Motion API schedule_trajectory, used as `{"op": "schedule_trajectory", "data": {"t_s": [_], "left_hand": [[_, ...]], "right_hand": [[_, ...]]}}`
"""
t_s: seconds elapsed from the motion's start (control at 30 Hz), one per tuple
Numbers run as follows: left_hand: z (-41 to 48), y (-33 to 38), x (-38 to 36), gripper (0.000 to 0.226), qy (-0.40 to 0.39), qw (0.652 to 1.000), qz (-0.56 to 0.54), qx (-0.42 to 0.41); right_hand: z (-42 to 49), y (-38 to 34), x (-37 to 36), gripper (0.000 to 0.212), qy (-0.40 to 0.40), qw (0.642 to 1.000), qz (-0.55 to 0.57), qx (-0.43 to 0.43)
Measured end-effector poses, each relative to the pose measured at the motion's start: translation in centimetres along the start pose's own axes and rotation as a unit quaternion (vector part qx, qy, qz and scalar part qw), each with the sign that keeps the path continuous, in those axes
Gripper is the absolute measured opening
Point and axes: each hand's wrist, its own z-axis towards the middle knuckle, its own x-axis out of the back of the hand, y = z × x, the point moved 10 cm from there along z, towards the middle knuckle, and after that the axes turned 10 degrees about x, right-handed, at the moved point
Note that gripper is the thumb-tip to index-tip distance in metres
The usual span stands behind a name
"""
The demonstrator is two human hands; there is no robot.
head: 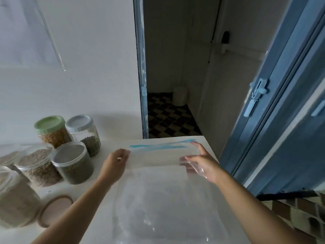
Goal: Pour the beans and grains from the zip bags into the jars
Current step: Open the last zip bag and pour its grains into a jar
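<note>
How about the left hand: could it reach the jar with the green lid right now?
Probably not right away. The left hand is busy pinching the zip bag, and the green-lidded jar stands at the back, behind the nearer jar of dark grains. Letting go and reaching over might work.

One green-lidded jar [50,131], one white-lidded jar [82,131] and four jars [72,164] with no coloured lid, six in all, the leftmost cut off by the frame. One loose beige lid [52,210]. One clear zip bag [158,191]. Two hands: left hand [115,162], right hand [202,166].
</note>
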Motion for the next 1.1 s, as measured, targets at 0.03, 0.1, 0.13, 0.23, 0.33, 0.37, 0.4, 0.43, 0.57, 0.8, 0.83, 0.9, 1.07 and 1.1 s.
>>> {"op": "schedule_trajectory", "data": {"t_s": [0.03, 0.1, 0.13, 0.23, 0.33, 0.37, 0.4, 0.43, 0.57, 0.8, 0.83, 0.9, 1.07, 1.1], "left_hand": [[0.5, -0.2, -0.2, 0.022, 0.012, 0.998, 0.056, -0.015], [0.6, -0.2, -1.0, 0.04, 0.01, 0.983, 0.175, -0.053], [0.6, -0.1, -1.7, 0.044, -0.003, 0.971, 0.226, -0.076], [0.4, -0.5, -2.7, 0.031, -0.034, 0.94, 0.323, -0.102], [1.1, -0.6, -2.1, 0.022, -0.031, 0.951, 0.288, -0.109], [1.2, -0.5, -2.1, 0.021, -0.045, 0.951, 0.282, -0.12], [1.1, -0.5, -2.4, 0.022, -0.066, 0.944, 0.294, -0.133], [1.0, -0.7, -2.5, 0.023, -0.082, 0.936, 0.311, -0.142], [0.7, 0.1, -1.8, 0.009, -0.07, 0.936, 0.298, -0.175], [-1.3, 4.8, 2.3, 0.015, 0.053, 0.919, 0.221, -0.323], [-1.5, 5.6, 3.0, 0.016, 0.07, 0.916, 0.211, -0.334], [-2.1, 7.0, 4.1, 0.016, 0.096, 0.909, 0.202, -0.353], [-1.7, 7.9, 6.1, 0.014, 0.148, 0.905, 0.194, -0.349], [-1.6, 8.0, 6.5, 0.012, 0.158, 0.906, 0.186, -0.346]], "right_hand": [[0.1, 0.5, 0.3, 0.066, 0.009, 1.0, -0.003, -0.002], [0.6, 1.2, 1.1, 0.067, 0.034, 0.999, -0.02, -0.001], [0.9, 1.3, 1.5, 0.068, 0.047, 0.998, -0.032, 0.003], [1.5, 1.2, 2.0, 0.063, 0.069, 0.995, -0.066, 0.013], [2.1, 1.2, 1.9, 0.048, 0.084, 0.994, -0.074, 0.018], [2.2, 1.1, 1.9, 0.041, 0.094, 0.992, -0.075, 0.026], [2.3, 0.9, 2.1, 0.036, 0.105, 0.991, -0.078, 0.038], [2.4, 0.8, 2.2, 0.032, 0.114, 0.989, -0.083, 0.053], [2.6, 0.3, 1.3, 0.033, 0.1, 0.986, -0.081, 0.108], [2.1, -0.1, 0.9, 0.034, 0.063, 0.985, 0.019, 0.157], [2.0, 0.0, 0.9, 0.035, 0.061, 0.984, 0.023, 0.163], [1.8, 0.0, 0.7, 0.039, 0.056, 0.982, 0.022, 0.178], [1.2, -0.2, -0.1, 0.067, 0.036, 0.978, 0.007, 0.204], [1.1, 0.1, -0.1, 0.071, 0.041, 0.978, -0.001, 0.203]]}}
